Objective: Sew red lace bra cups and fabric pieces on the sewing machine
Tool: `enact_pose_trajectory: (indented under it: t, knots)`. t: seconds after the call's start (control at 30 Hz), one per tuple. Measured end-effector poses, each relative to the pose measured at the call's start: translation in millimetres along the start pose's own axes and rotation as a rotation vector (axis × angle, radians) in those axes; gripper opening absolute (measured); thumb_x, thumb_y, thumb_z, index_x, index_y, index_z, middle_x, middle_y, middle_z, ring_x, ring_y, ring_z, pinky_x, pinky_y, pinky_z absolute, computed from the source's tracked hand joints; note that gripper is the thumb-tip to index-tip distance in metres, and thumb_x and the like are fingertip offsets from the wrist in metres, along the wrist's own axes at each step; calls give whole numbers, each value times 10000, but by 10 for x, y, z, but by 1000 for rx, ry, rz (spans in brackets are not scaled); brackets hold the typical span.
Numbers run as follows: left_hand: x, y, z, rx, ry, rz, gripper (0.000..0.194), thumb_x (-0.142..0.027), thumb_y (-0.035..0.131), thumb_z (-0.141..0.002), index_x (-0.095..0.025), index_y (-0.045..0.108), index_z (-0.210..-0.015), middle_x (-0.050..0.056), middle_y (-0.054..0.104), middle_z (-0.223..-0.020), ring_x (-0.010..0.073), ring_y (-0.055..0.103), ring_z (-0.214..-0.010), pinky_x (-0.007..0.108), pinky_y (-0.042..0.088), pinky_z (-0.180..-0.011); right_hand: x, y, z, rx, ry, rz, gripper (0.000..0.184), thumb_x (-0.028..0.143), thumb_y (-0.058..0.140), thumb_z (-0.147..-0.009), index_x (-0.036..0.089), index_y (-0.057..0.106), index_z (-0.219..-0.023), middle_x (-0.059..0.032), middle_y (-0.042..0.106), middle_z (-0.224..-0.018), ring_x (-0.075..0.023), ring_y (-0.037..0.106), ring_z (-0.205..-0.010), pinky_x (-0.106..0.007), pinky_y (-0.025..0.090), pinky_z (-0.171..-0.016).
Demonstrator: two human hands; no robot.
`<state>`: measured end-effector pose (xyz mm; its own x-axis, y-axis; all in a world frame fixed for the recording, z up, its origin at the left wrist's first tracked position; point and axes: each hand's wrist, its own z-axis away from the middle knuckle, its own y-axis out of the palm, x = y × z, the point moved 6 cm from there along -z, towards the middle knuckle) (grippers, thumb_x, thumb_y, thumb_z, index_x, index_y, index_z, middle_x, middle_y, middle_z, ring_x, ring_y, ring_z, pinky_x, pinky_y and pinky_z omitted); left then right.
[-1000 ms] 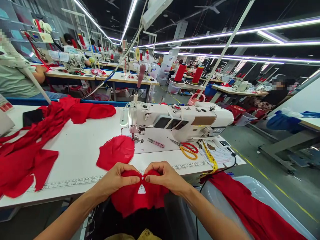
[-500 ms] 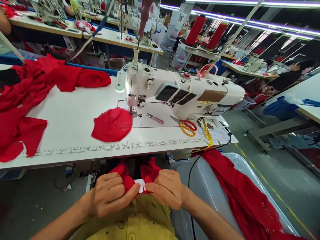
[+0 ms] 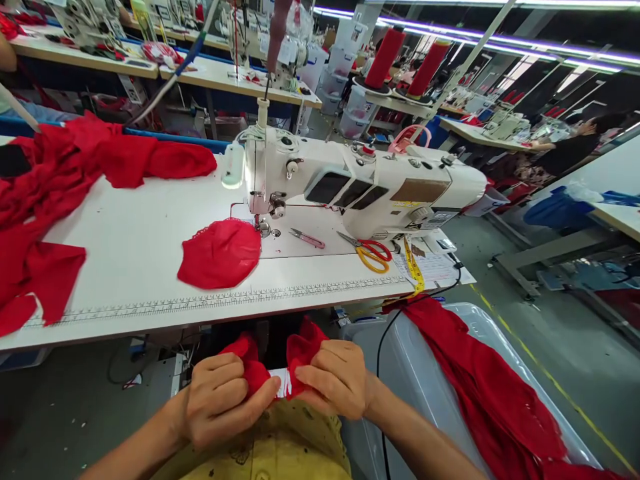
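My left hand [image 3: 223, 398] and my right hand [image 3: 336, 380] are both closed on a red fabric piece [image 3: 256, 375], held low over my lap in front of the table edge. Between my thumbs a white label [image 3: 281, 381] with dark marks shows on the cloth. Most of the fabric's lower part is hidden behind my fingers. Beyond my hands stands a white sewing machine [image 3: 350, 175]. Another red fabric piece [image 3: 220, 255] with a scalloped edge lies flat, its right end by the machine's needle.
Thread snips [image 3: 307, 239], red-and-yellow scissors [image 3: 371, 255] and a yellow tape measure [image 3: 413, 267] lie on the table. Red cloth [image 3: 55, 193] is heaped at the left. A clear plastic bin [image 3: 415, 373] with red fabric stands at my right. Co-workers sit farther back.
The view has tipped downward. My hands have drawn the red fabric off the table front toward my body and turned it, so the white label now shows between my thumbs.
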<state>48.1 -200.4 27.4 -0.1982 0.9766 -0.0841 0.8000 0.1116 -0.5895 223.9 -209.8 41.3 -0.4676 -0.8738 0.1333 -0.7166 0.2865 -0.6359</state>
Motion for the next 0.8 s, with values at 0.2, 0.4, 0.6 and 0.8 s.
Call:
enact_pose_trajectory:
  t: [0.2,0.4,0.6,0.8]
  knots:
    - [538,286,-10,209,-1004,693,132,-258,637,-921,-219,761,-901,14,715,-744,130,648,-637,199,475,-559,-424,200,-31,128,627,-529,130,247,618,-923,172,718,-888,6,626,-641,-104,512,-545,-232,377,-533]
    - [838,464,-59,233,-1563,1164,314,-448,827,-728,-176,745,-861,30,747,-813,161,661,-710,220,491,-630,-846,402,57,90,1184,-925,219,388,754,-782,174,728,-744,10,657,-668,-116,543,-617,-242,439,-621]
    - [993,483,-181,179,-1583,1190,347,-465,836,-727,-146,721,-803,15,695,-717,119,595,-621,206,443,-581,-968,448,-2,49,1289,-1130,300,440,837,-715,169,747,-806,11,685,-746,-114,570,-676,-257,458,-696]
    - [1102,490,-287,187,-1487,1045,339,-457,804,-750,-156,699,-865,22,688,-788,151,610,-707,239,469,-634,-1042,484,-8,-82,1391,-1244,342,414,906,-629,150,712,-728,20,666,-683,-96,562,-612,-239,446,-647]
